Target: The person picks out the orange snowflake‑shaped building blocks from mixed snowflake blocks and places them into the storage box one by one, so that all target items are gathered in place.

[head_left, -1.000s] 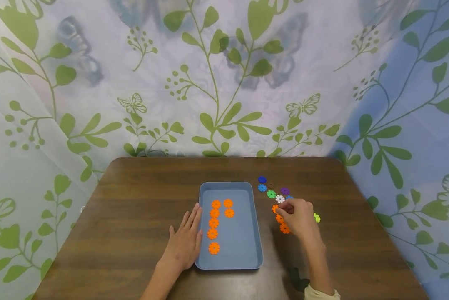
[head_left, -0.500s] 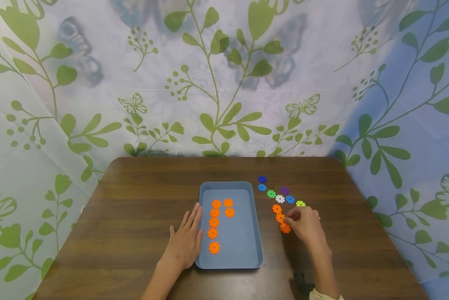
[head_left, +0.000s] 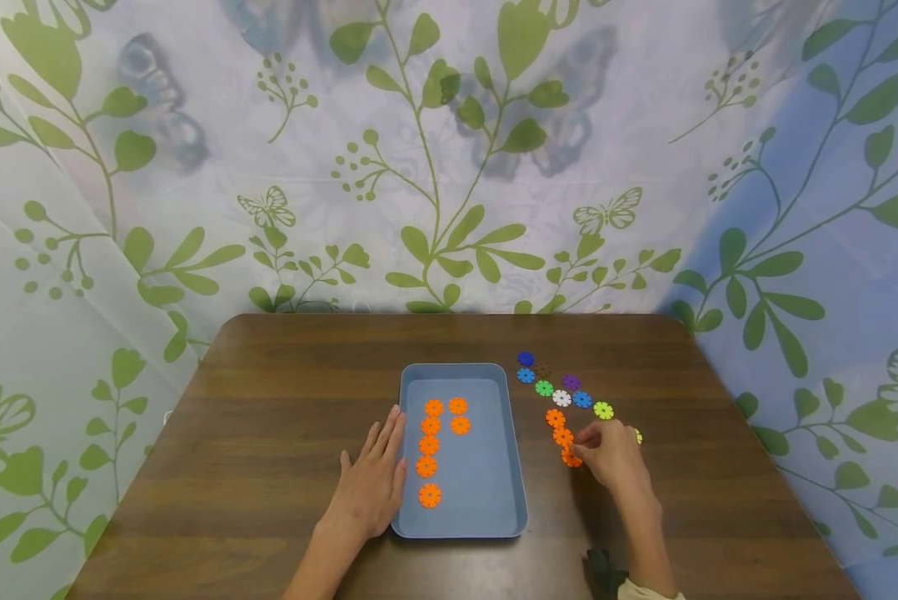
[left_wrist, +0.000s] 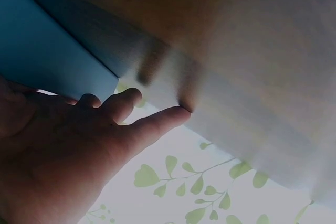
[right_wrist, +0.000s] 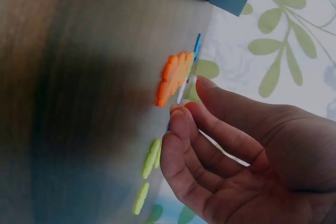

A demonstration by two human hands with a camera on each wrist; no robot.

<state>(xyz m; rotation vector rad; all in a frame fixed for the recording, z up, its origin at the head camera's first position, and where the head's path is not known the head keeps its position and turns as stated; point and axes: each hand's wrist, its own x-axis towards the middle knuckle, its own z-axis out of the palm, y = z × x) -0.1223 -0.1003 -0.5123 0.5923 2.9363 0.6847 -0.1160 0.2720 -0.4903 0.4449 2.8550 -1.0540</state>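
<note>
My left hand rests with straight fingers against the left side of a blue-grey tray. Inside that tray lie several orange notched discs, in a long column and a short one. To the right of the tray, my right hand is at the nearest of three loose orange discs. In the right wrist view, its fingers are loosely bent, thumb and fingertips apart, with the orange discs beyond them. Nothing is visibly held; contact with a disc cannot be made out.
Behind the loose orange discs lie a white disc, a green disc, a purple disc, a brown disc and several blue ones. Yellow-green discs lie near the right hand. A patterned cloth hangs behind the wooden table.
My right hand has moved right and toward the near side, from the farther orange discs to the nearest one, uncovering blue and yellow-green discs. My left hand and the tray stay put.
</note>
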